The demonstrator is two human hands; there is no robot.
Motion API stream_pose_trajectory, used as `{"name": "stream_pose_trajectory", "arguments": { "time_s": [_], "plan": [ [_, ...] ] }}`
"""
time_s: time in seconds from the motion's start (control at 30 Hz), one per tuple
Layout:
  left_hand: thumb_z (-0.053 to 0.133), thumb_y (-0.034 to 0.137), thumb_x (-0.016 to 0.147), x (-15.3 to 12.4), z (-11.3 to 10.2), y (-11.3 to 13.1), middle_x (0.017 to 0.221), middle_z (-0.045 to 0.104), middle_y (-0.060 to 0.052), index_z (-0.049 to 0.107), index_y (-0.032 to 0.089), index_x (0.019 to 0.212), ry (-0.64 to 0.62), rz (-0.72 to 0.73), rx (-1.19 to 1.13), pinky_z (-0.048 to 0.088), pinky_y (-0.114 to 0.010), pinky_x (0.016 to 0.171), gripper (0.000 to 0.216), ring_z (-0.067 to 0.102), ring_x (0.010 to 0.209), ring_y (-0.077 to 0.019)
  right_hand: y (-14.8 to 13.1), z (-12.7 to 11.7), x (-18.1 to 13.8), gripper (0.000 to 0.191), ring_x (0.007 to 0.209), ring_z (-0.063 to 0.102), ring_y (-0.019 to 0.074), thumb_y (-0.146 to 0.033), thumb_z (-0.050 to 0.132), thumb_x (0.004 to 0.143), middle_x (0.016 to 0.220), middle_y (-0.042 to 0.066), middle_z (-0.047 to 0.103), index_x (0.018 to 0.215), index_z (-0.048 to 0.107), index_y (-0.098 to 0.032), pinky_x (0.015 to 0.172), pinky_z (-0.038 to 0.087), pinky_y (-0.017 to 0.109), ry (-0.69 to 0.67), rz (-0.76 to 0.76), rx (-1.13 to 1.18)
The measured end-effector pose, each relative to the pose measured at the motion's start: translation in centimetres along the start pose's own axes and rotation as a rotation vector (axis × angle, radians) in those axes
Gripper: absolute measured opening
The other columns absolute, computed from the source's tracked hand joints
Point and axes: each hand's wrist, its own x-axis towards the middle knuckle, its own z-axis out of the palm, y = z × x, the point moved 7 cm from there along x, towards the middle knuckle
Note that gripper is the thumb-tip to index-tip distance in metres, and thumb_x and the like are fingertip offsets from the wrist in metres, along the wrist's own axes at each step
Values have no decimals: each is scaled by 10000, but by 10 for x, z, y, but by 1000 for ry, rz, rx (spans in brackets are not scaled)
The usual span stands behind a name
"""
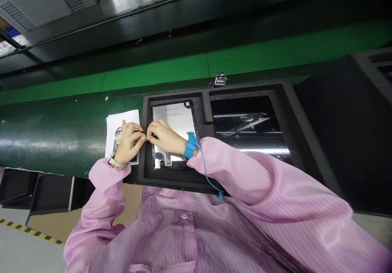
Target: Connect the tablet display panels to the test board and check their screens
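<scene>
Meeting fingertip to fingertip above the tray's [147, 173] left rim, left hand [128, 142] and right hand [163, 136] pinch narrow; contents indiscernible. Panel [179, 119] lies in tray's left compartment, beneath right hand.

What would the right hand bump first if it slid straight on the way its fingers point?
Probably the left hand: the right hand points left at it, and their fingertips seem to meet. Behind lies the white sheet.
</scene>
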Motion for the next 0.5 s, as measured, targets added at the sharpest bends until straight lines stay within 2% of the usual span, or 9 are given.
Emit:
{"name": "stream_pose_trajectory", "arguments": {
  "time_s": [0.07, 0.13, 0.23, 0.27, 0.3, 0.33, 0.37, 0.43, 0.5],
  "plan": [
    [576, 403, 964, 1, -1, -13, 1015, 657, -50, 690, 243, 761, 36, -81, -46, 173, -622, 1290, 282, 605, 1103, -249, 0, -4, 1, 162, 990, 577, 187, -189, 550, 979, 1023, 51, 703, 859, 658, -179, 964, 410, 350, 0, -3, -1],
    [559, 410, 967, -1, -11, -32, 1048, 653, -70, 699, 235, 807, 198, -237, -109, 309, -575, 1245, 275, 615, 1118, -257, 4, -15, 2, 160, 950, 613, 168, -167, 555, 964, 981, 35, 717, 850, 666, -183, 948, 430, 324, 17, 16, -11],
    [506, 364, 994, -18, -37, -43, 1355, 548, -149, 664, 212, 1225, 609, -428, -110, 367, -526, 1216, 319, 506, 1359, -290, 24, -45, -1, 241, 980, 641, 198, -150, 451, 982, 1019, 76, 732, 918, 683, -171, 935, 455, 337, 121, 105, -75],
    [503, 344, 1002, -25, -43, -33, 1459, 473, -167, 577, 212, 1382, 712, -416, -77, 326, -529, 1245, 409, 437, 1440, -296, 33, -57, -4, 282, 1034, 637, 229, -157, 404, 994, 1085, 110, 728, 976, 685, -159, 953, 455, 365, 173, 143, -111],
    [513, 326, 1007, -30, -46, -17, 1533, 409, -173, 475, 224, 1496, 752, -367, -34, 272, -535, 1276, 501, 375, 1499, -298, 42, -68, -7, 319, 1094, 623, 262, -169, 364, 1005, 1157, 146, 714, 1040, 681, -144, 978, 450, 399, 221, 178, -152],
    [535, 318, 1010, -31, -44, 3, 1580, 374, -170, 393, 242, 1564, 718, -286, 5, 239, -535, 1295, 577, 338, 1534, -299, 50, -76, -9, 347, 1149, 602, 293, -186, 341, 1013, 1220, 178, 693, 1101, 671, -128, 1007, 439, 433, 257, 204, -193],
    [528, 308, 1021, -29, -34, 26, 1587, 386, -168, 337, 263, 1599, 584, -182, 43, 250, -544, 1294, 610, 348, 1539, -300, 56, -83, -11, 364, 1192, 581, 317, -205, 335, 1018, 1267, 202, 673, 1153, 661, -113, 1038, 422, 462, 279, 219, -233],
    [548, 281, 1018, -29, 1, 65, 1671, 304, -181, 268, 275, 1640, 172, -45, 105, 261, -599, 1287, 682, 261, 1595, -341, 64, -87, -12, 387, 1236, 555, 335, -233, 349, 1021, 1305, 222, 656, 1224, 643, -86, 1107, 375, 493, 282, 218, -301],
    [503, 184, 1015, -37, 28, 85, 1731, 169, -206, 193, 263, 1670, -58, -4, 159, 299, -651, 1257, 729, 149, 1630, -385, 66, -86, -9, 405, 1250, 545, 335, -250, 367, 1021, 1304, 231, 656, 1257, 634, -58, 1171, 310, 506, 270, 203, -354]
  ]
}}
